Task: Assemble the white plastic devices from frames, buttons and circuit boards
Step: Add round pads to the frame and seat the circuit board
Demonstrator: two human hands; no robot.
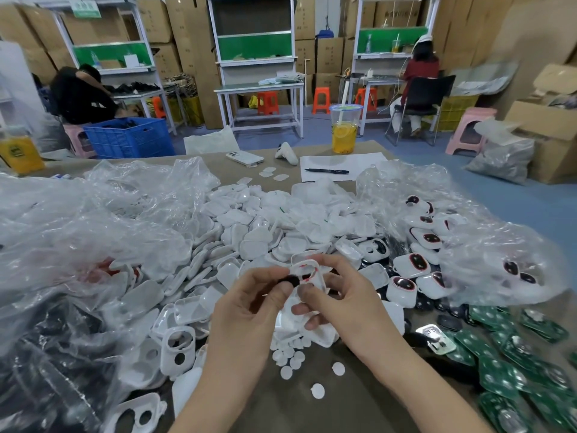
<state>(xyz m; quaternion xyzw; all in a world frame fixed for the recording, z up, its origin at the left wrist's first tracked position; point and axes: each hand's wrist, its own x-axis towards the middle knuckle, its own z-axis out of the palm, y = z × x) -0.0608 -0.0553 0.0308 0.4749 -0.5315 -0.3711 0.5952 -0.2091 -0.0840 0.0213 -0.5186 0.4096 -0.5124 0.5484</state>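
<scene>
The left hand (249,304) pinches a small black oval button (289,280) in its fingertips. Just beside it at 3 o'clock, the right hand (346,301) grips a white plastic frame with an oval opening (307,271). The frame's long axis seems to run from 11 to 5 o'clock. Beyond, at 12 o'clock, a heap of white plastic shells (265,226) leaves little free room.
</scene>
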